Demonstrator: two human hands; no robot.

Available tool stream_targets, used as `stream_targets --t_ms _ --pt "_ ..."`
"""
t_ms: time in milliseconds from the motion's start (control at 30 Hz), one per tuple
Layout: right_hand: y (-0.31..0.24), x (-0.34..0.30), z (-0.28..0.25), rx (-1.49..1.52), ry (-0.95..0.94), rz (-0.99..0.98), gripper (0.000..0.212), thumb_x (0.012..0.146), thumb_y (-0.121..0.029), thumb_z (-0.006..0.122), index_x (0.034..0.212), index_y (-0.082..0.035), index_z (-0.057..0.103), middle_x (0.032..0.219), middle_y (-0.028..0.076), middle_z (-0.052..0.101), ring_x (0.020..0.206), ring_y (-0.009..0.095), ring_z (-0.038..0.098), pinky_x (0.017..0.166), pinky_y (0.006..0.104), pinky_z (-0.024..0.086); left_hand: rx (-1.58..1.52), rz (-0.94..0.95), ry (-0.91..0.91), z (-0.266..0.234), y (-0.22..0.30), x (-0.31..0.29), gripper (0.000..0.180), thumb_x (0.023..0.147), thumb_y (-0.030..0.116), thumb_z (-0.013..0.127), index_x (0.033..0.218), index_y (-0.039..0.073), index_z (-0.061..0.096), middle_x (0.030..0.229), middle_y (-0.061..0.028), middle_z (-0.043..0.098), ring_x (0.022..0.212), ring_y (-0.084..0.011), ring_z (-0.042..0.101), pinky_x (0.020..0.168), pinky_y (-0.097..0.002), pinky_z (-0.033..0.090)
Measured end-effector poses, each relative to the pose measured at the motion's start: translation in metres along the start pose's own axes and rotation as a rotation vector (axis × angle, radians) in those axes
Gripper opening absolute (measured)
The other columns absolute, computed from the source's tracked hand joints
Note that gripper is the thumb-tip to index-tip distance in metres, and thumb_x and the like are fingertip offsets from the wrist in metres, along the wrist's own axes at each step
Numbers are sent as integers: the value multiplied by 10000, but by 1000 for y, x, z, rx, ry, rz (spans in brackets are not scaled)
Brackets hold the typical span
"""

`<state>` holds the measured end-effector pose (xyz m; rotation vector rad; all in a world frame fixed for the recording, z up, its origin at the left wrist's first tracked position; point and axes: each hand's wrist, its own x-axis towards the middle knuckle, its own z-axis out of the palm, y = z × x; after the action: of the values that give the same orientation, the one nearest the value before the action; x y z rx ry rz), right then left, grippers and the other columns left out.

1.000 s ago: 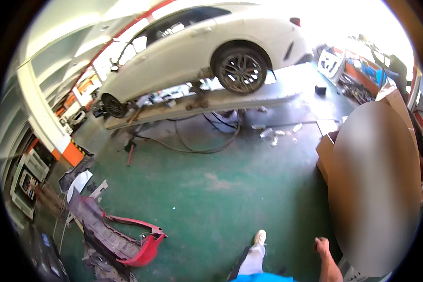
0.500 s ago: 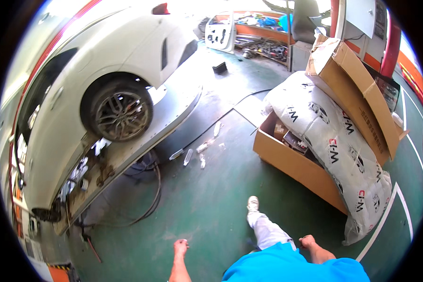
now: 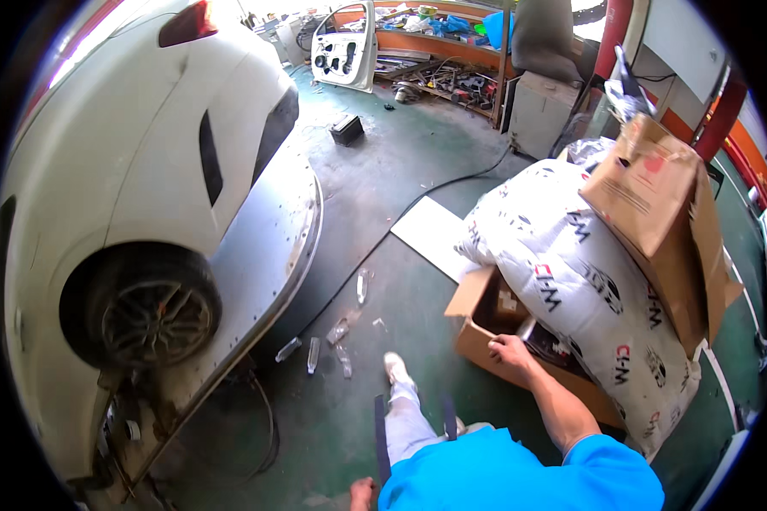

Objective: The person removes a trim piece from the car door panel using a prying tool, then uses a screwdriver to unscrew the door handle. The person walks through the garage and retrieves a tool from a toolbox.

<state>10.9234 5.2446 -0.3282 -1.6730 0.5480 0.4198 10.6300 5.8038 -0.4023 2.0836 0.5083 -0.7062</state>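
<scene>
My right hand [image 3: 509,349] reaches forward, its fingers curled closed, over the near wall of an open cardboard box [image 3: 528,375]. Nothing shows in its grip, and whether it touches the box I cannot tell. Dark and brown items lie inside the box, partly hidden. A large white plastic-wrapped bundle [image 3: 562,255] with printed marks lies across the box. On its right side leans a tall brown carton [image 3: 648,192]. Low at the bottom edge, my left hand [image 3: 362,492] hangs loosely closed by my side, with nothing seen in it.
At left, a white car [image 3: 145,128] stands on a lift platform [image 3: 268,255]. Several clear plastic pieces [image 3: 314,353] and a black hose [image 3: 375,234] lie on the floor. Further off are a white panel [image 3: 426,238], a black battery-like block [image 3: 346,129] and a car door [image 3: 343,47].
I have stepped forward, closer to the box and bundle. My right hand has risen from my side to the box; my left hand has dropped to the lower edge.
</scene>
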Motion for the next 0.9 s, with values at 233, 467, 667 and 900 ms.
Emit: stream_targets --t_ms 233,467,667,900 --pt "16 178 -19 -478 179 195 312 794 -304 613 725 -17 714 740 162 700 677 275 684 649 389 540 -186 -533 -79 -74 122 222 207 893 176 604 768 14 636 752 -120 658 569 -220 635 441 -358 461" --pt "-88 261 35 -6 112 664 340 808 -292 723 934 24 732 870 165 728 771 261 701 689 373 556 -326 -262 86 -251 394 511 135 911 168 605 886 38 632 721 -59 637 566 -157 611 466 -290 466" --pt "-160 451 24 -84 200 609 432 765 -335 754 933 61 716 857 206 709 717 271 664 635 385 518 -186 -55 156 -292 631 720 217 910 218 603 942 17 677 782 -68 673 617 -147 622 578 -282 505" --pt "-320 754 -95 88 116 599 209 901 -137 629 936 64 677 780 198 706 601 271 684 463 383 514 -203 -479 -21 -264 687 777 198 886 228 632 880 38 689 771 -71 675 634 -193 637 568 -351 515"
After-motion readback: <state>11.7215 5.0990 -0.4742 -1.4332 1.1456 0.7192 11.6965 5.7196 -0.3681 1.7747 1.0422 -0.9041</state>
